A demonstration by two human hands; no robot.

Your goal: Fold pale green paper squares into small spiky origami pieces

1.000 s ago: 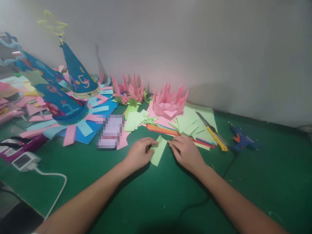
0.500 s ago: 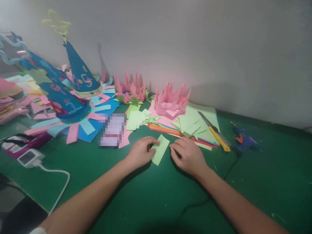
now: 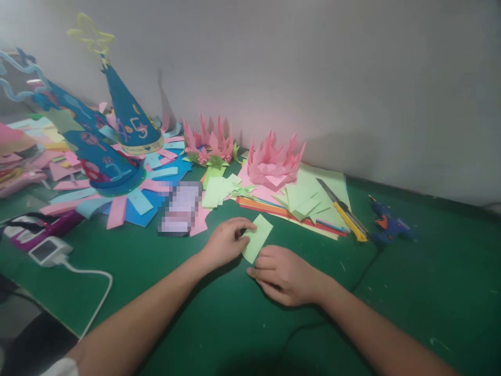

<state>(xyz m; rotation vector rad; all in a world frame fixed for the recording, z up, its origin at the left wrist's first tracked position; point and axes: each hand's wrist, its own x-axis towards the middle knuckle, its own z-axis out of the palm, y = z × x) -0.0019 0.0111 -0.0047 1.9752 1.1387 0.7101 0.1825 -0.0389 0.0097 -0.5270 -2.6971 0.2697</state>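
Note:
A small light green paper rectangle point(image 3: 258, 236) lies on the green table mat point(image 3: 164, 277). My left hand point(image 3: 225, 242) rests on the mat with its fingers curled and its thumb and forefinger pinching the paper's left edge. My right hand point(image 3: 284, 274) lies just below the paper's near end, fingers curled and pointing left, its fingertips close to the paper's near corner; whether they touch it I cannot tell. Nothing shows inside the right hand.
Behind the paper lie a stack of coloured sheets with green pieces point(image 3: 305, 201), two pink paper crowns point(image 3: 274, 162), a yellow utility knife point(image 3: 346, 211) and a blue glue gun point(image 3: 387, 224). Blue cone hats point(image 3: 131, 122) stand at left, a white adapter point(image 3: 49, 250) with cable near the edge.
My right hand has drawn back from the stack of sheets, toward me and to the left, to the paper's near end. My left hand keeps its pinch on the green paper.

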